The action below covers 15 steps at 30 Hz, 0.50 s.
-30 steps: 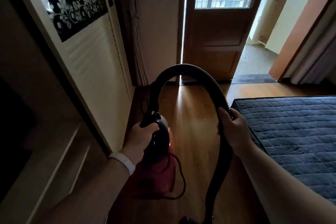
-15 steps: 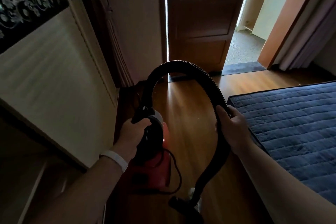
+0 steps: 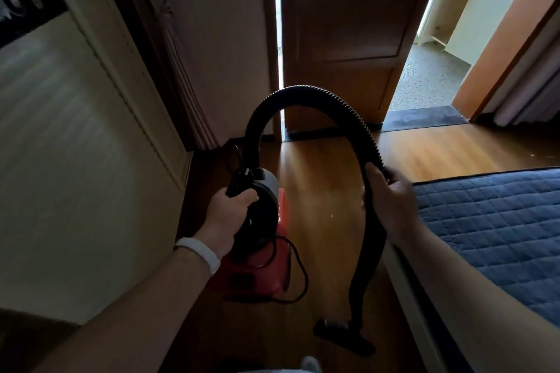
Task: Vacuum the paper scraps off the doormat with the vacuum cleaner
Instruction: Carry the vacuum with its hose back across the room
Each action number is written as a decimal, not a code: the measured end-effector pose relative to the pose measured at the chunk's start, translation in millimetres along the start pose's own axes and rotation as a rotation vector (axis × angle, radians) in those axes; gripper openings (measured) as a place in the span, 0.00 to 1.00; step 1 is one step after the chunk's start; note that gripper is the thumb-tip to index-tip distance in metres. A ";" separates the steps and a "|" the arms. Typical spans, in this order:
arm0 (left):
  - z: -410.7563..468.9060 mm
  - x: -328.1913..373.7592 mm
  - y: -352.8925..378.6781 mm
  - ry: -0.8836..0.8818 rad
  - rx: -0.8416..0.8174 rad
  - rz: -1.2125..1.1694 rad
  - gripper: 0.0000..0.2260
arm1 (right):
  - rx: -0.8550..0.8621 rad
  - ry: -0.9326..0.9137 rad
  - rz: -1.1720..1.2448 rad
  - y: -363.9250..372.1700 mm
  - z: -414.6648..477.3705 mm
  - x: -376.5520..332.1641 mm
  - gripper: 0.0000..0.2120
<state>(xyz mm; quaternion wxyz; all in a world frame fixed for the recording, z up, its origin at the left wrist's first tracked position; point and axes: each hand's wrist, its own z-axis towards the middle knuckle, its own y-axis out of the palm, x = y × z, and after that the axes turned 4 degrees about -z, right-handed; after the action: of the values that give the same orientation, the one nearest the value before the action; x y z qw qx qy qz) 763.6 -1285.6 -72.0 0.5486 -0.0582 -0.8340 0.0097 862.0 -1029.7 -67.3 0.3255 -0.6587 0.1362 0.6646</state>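
Note:
I carry a small red and black vacuum cleaner (image 3: pixel 263 269) above the wooden floor. My left hand (image 3: pixel 230 215) grips its black top handle. A ribbed black hose (image 3: pixel 306 94) arches up from the body and comes down on the right, where my right hand (image 3: pixel 391 203) is closed around it. The hose ends in a black nozzle (image 3: pixel 342 336) hanging near the floor at the bottom. A dark doormat (image 3: pixel 424 121) lies far ahead in the open doorway. No paper scraps can be made out on it from here.
A pale wardrobe (image 3: pixel 75 160) stands close on the left. A blue quilted mattress (image 3: pixel 500 227) fills the right side. A wooden door (image 3: pixel 348 39) stands ahead, with the open doorway to its right. The vacuum's cord (image 3: pixel 298 278) loops beside the body.
The view has moved forward toward the door and tilted down. The nozzle now shows at the bottom. Both hands keep the same grips.

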 end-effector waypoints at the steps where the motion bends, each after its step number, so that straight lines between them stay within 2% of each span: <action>1: 11.5 5.6 7.1 0.001 -0.002 -0.003 0.10 | -0.004 -0.008 -0.004 -0.1 11.9 -0.9 0.14; 7: 82.6 35.2 47.8 -0.005 -0.038 0.010 0.10 | 0.015 0.001 -0.041 5.3 85.1 7.9 0.13; 11: 144.5 50.8 73.2 -0.037 -0.106 0.013 0.14 | 0.050 0.024 -0.073 16.9 140.4 21.1 0.13; 15: 216.9 69.2 102.1 -0.046 -0.171 0.044 0.10 | 0.125 0.054 -0.127 34.8 203.9 30.3 0.15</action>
<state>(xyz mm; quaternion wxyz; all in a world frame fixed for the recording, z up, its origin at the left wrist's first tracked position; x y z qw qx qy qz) 546.6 -1166.4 -103.2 0.5220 -0.1231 -0.8427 -0.0483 682.7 -923.8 -85.7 0.4036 -0.6621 0.1441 0.6147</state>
